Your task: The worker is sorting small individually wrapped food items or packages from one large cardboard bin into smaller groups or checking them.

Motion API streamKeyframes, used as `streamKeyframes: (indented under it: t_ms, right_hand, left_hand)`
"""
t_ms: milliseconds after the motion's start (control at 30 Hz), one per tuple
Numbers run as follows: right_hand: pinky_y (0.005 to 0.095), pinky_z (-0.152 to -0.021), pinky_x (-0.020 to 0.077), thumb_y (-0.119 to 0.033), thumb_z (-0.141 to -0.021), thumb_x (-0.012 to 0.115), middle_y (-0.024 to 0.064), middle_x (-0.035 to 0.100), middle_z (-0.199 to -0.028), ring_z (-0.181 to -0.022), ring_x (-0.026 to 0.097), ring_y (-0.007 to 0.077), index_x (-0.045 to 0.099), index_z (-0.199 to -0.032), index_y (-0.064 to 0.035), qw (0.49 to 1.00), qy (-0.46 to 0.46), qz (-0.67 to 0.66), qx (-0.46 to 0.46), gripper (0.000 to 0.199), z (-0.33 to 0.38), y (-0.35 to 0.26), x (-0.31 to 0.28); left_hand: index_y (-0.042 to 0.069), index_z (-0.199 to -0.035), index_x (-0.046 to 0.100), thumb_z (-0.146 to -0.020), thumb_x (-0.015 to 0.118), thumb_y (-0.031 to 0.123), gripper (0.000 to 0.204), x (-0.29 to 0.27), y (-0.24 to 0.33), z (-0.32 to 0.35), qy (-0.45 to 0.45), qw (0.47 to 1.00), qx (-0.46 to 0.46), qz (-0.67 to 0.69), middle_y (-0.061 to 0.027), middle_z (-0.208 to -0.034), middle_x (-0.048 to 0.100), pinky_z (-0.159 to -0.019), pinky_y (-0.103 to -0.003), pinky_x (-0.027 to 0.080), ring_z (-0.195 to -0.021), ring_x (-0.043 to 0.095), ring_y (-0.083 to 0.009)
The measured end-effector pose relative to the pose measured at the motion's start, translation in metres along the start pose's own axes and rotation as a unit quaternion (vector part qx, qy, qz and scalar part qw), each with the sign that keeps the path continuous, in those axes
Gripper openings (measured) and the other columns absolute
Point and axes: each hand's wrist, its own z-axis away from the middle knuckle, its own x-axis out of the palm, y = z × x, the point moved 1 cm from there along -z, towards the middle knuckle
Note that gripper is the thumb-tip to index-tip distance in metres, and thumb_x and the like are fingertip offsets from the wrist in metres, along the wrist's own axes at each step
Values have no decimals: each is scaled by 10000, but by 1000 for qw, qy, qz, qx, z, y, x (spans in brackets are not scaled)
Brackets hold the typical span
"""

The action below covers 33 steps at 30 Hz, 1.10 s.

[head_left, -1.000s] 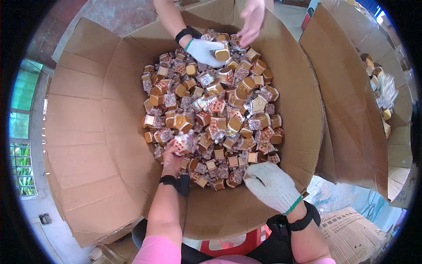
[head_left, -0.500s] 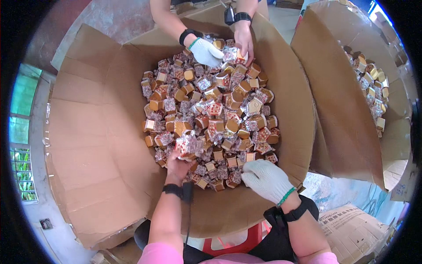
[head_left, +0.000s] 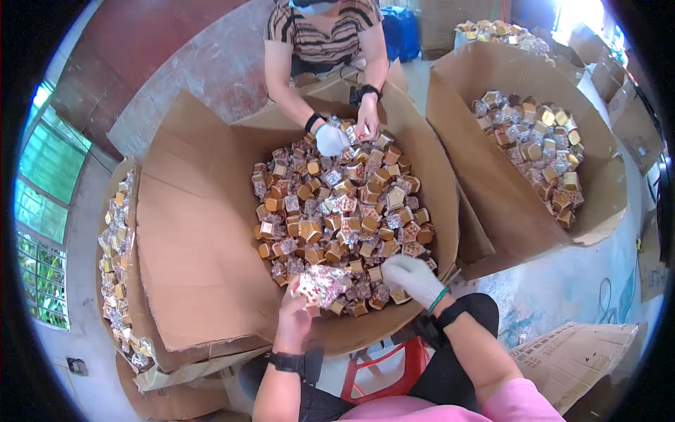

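My left hand (head_left: pixel 296 318), bare, is closed around a small glittery red-and-white ornament (head_left: pixel 320 288) near the pile's front edge. My right hand (head_left: pixel 413 276) wears a white knitted glove with a green cuff. Its fingers are curled together over the right front of the pile; anything inside them is hidden. Beneath both hands, a large cardboard box (head_left: pixel 190 295) holds a heap of small house-shaped ornaments (head_left: pixel 309 231) in gold-brown, white, red and sparkly silver. Several lie tipped on their sides.
Across the box, a co-worker's gloved hand (head_left: pixel 332 141) and bare hand (head_left: pixel 368 119) handle a piece. Another ornament-filled box (head_left: pixel 590 204) stands at right, and more ornaments (head_left: pixel 116 260) lie along the left. A red stool (head_left: pixel 394 369) is below me.
The view has tilted upward, bringing more of the co-worker and neighbouring boxes into sight. My left hand has drawn the ornament nearer to me. My right hand stays curled.
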Motion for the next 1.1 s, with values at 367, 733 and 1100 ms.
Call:
streamKeyframes:
  t_ms: [367, 733, 1100]
  right_hand:
    - [257, -448, 401, -463, -958, 527, -52, 464, -574, -438, 416, 71, 593, -791, -97, 937, -131, -256, 196, 407, 97, -56, 82]
    - [292, -446, 364, -440, -908, 604, -77, 431, -566, -422, 351, 70, 575, -782, -139, 937, -128, -254, 202, 327, 137, -67, 120]
    - [320, -531, 402, -437, -945, 555, -19, 405, -529, -434, 362, 124, 505, -730, -139, 896, -100, -376, 215, 371, 151, -79, 159]
  left_hand:
    - [51, -1166, 618, -627, 692, 136, 551, 25, 31, 92, -79, 903, 170, -386, -101, -1262, 448, -1052, -347, 355, -1197, 474, -234]
    - [27, -1111, 583, -756, 659, 346, 483, 24, 33, 123, -57, 892, 243, -376, -124, -1235, 475, -1069, -369, 304, -1212, 446, -259]
    - [-2, -1091, 563, -818, 612, 199, 343, 14, 15, 128, -3, 979, 194, -61, -88, -1085, 584, -900, -310, 469, -996, 587, -181]
